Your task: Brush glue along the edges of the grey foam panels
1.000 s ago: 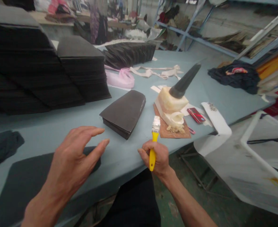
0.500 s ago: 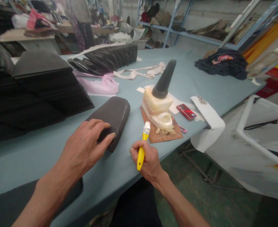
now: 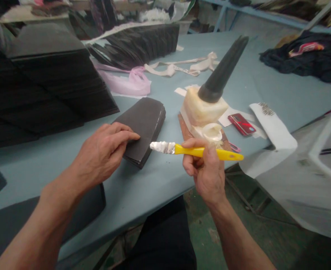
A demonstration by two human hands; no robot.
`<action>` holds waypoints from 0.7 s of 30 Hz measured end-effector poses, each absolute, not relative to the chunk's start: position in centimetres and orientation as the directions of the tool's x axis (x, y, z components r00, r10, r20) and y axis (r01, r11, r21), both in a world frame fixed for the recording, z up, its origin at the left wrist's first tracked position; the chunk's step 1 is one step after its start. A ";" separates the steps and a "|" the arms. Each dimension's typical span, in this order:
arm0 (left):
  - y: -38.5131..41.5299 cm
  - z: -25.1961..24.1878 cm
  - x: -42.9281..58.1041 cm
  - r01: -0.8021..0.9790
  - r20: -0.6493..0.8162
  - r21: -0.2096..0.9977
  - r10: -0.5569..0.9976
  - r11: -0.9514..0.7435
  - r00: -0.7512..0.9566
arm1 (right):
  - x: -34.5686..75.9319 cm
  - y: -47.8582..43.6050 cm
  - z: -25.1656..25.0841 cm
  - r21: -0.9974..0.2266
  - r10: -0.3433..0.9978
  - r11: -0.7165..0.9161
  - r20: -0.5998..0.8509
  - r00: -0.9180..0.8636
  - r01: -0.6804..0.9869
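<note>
Yellow brush (image 3: 190,150), white-loaded, gripped by R hand (image 3: 207,174); blk stack (image 3: 144,122) twd counter's (image 3: 165,183) near edge, L hand (image 3: 102,150) over it, fingers narrow, grip unclear. No white on top yet; spreading prob. left.

2 hands (image 3: 105,150) | 1 yellow brush (image 3: 193,151) | 1 low black stack (image 3: 145,122) | apparently 2 tall stacks (image 3: 55,82)

The flat blue-grey tabletop (image 3: 247,84) bears a tapered dark-grey sheet stack (image 3: 146,122) centrally and crumpled dark cloth (image 3: 309,63) at two o'clock.
</note>
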State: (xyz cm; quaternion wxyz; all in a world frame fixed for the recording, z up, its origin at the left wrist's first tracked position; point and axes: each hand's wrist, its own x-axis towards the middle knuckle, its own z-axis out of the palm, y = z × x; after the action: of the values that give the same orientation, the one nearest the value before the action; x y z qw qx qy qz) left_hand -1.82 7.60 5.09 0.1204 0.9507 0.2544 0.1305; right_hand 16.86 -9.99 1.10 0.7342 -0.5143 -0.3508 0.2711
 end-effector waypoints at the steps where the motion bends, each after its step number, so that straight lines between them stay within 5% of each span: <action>1: 7.5 5.1 -1.8 0.454 0.181 0.302 0.518 -0.838 0.836 | 16.7 -9.8 1.0 -0.947 0.735 0.319 0.230 0.638 -0.026; 21: 7.2 4.1 -2.1 0.401 0.274 0.308 0.484 -0.863 0.831 | 14.9 -7.5 1.0 -0.915 0.569 0.327 0.391 0.723 0.237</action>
State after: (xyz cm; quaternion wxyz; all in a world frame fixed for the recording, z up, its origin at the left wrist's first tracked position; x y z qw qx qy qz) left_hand -2.07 7.17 4.06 0.1193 0.9494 0.2331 0.1735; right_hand 14.87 -7.45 1.02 0.7336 -0.5688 -0.3544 0.1130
